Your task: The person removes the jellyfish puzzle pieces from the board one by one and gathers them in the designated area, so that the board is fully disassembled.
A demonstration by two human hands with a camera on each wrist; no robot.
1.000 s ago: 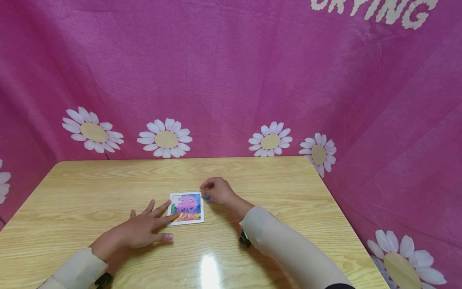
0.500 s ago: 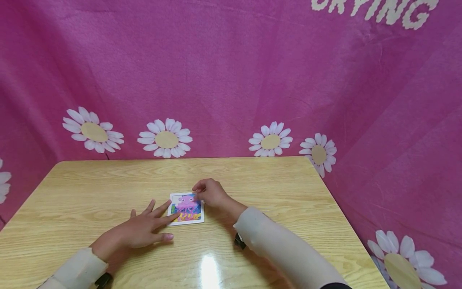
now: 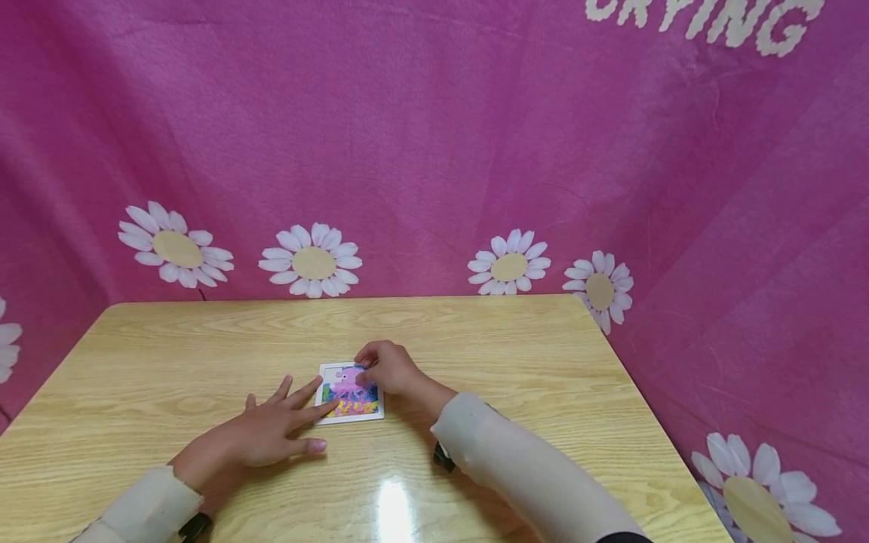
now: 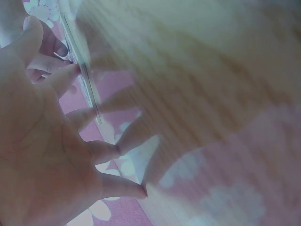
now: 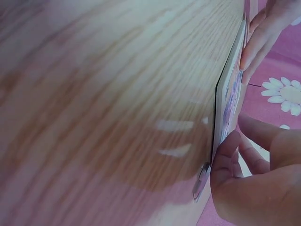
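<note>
- At far left, a daisy is printed on the magenta cloth behind the wood-grain table.
- A pale sleeve leads to the left hand, palm down with fingers spread wide; one fingertip reaches over the lower left of the picture, another touches the frame's left side.
- Near the table's middle lies the jigsaw puzzle, flat in a white frame: a pink jellyfish-like creature above yellow coral, with a pale gap at upper left.
- The right hand bends over its upper right part, thumb and fingers close together; whether a piece is between them I cannot tell.
- In the right wrist view, a small flat object, too unclear to identify, is near the frame's end.
- Farthest right is another pale sleeve.
</note>
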